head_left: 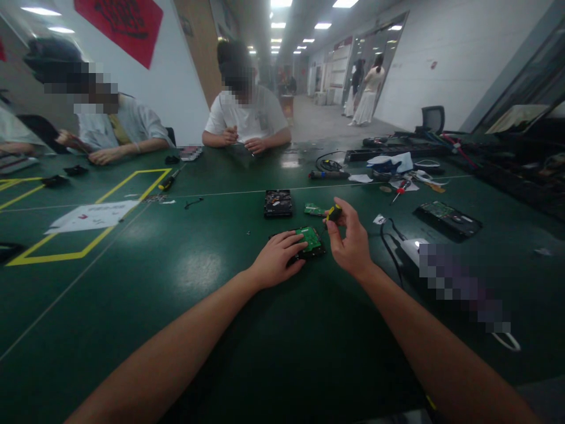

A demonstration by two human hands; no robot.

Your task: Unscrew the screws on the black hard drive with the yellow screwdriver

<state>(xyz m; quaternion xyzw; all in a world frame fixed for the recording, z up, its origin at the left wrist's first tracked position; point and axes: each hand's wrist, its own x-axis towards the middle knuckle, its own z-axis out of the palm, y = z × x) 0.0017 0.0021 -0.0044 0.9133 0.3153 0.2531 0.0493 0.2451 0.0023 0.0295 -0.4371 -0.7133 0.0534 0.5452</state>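
Observation:
My left hand (278, 259) lies flat on a black hard drive (314, 251) with a green circuit board (311, 238) on top, fingers pressing its left side. My right hand (351, 238) is closed round a small screwdriver with a yellow and black handle (333, 214), held upright just right of the drive, tip pointing down toward the board. A second black hard drive (278, 203) and a loose green circuit board (314, 209) lie a little farther back on the green table (198, 271).
Two people sit at the far side, hands on the table. A yellow-taped rectangle with a paper sheet (92, 215) is at left, a screwdriver (168, 181) beyond it. Cables, tools and another board (445, 217) clutter the right; a black cable (391, 247) lies near my right wrist.

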